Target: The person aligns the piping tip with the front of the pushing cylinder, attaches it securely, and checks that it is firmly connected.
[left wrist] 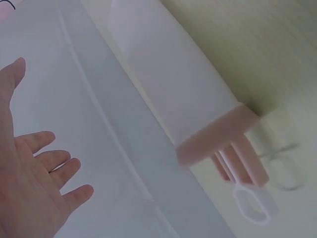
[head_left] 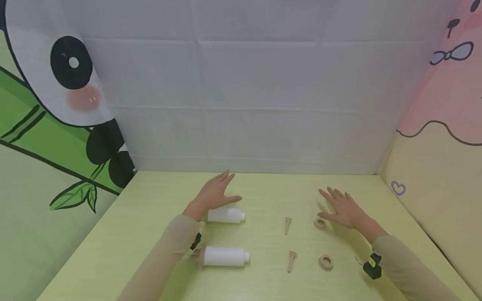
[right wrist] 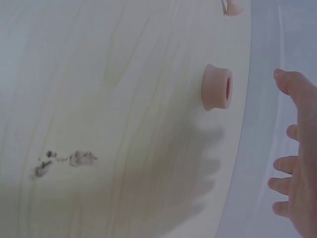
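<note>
My left hand [head_left: 212, 194] reaches over the far white cylinder [head_left: 225, 215], fingers spread and holding nothing. A second white cylinder [head_left: 224, 256] lies nearer, below the left wrist. The left wrist view shows a cylinder [left wrist: 168, 69] with a pinkish flanged end cap [left wrist: 218, 134], prongs and a white loop [left wrist: 255, 206]. My right hand [head_left: 344, 209] hovers palm down, fingers apart, just beside the far pinkish collar [head_left: 316, 227]. That flared collar [right wrist: 214, 88] stands hollow and short in the right wrist view. The near collar [head_left: 321, 264] lies closer to me.
Two slim, tee-shaped pinkish pieces, the far one [head_left: 288, 225] and the near one [head_left: 291, 261], lie between cylinders and collars. A pale yellow tabletop [head_left: 263, 288] carries everything. A white cloth wall [head_left: 260, 138] closes the back, with printed panels at both sides.
</note>
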`<state>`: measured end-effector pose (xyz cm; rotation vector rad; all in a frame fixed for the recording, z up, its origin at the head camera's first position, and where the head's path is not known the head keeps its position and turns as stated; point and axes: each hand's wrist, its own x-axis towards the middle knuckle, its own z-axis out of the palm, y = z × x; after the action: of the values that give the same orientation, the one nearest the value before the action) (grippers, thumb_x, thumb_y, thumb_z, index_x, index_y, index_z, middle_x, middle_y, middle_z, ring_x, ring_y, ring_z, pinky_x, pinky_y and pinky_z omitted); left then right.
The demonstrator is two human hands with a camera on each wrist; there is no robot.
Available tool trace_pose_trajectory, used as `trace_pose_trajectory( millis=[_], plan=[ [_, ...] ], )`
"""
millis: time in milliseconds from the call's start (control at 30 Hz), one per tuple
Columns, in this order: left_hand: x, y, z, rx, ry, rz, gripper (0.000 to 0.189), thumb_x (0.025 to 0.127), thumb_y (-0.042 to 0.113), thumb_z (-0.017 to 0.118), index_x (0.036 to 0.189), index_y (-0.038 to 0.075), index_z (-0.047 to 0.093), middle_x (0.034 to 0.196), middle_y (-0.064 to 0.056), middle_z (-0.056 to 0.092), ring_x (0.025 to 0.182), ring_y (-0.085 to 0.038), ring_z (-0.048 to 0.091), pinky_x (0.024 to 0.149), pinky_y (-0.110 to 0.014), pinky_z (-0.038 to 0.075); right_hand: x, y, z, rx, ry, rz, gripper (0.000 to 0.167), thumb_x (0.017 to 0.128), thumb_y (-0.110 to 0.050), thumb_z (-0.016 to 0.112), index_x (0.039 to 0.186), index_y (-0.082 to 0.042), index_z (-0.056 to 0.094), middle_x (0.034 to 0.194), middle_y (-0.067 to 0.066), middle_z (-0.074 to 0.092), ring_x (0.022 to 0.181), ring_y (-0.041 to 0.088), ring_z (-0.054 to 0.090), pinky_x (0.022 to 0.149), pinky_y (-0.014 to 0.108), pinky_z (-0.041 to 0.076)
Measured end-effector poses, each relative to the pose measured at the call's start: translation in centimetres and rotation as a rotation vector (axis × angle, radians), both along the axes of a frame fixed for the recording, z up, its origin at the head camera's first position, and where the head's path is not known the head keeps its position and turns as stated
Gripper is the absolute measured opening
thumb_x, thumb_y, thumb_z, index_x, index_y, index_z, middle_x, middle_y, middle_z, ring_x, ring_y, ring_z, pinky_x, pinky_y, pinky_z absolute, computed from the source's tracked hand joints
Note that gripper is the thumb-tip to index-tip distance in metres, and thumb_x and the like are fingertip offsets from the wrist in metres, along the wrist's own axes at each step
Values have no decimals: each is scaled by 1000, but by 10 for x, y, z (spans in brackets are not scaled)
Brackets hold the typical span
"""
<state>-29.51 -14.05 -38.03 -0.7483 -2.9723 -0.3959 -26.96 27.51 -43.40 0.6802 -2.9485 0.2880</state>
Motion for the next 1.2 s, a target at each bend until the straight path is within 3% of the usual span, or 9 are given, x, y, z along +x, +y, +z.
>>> trace_pose_trajectory(
  millis=[300,633,933,1200],
  plan=[
    [0,31,4,-1,-30,-21,81,82,54,56,141,5,30,147,-14,23,134,-30,24,107,-44,23,3,-6,-1,-15,8,33,75,86,-51,53,139,-2,33,138,30,31,124,46,31,99,61,23],
    [4,63,-2,56,-106,-83,71,85,47,57,140,7,34,144,-12,31,132,-28,30,105,-42,28,5,-9,-3,-110,-50,61,74,83,-47,59,137,-2,37,131,24,43,117,43,42,90,57,37],
    [9,77,-8,158,-200,-107,65,86,33,61,140,9,33,141,-7,37,129,-25,35,105,-38,30,8,-15,-8,-243,-143,74,66,82,-35,66,132,1,42,130,23,45,119,42,40,95,56,34],
    [12,85,-12,221,-224,-142,62,85,26,64,137,6,38,138,-10,41,122,-28,43,101,-39,35,10,-21,-15,-277,-152,79,66,80,-35,68,131,-1,45,128,19,48,112,37,48,88,51,42]
  ],
)
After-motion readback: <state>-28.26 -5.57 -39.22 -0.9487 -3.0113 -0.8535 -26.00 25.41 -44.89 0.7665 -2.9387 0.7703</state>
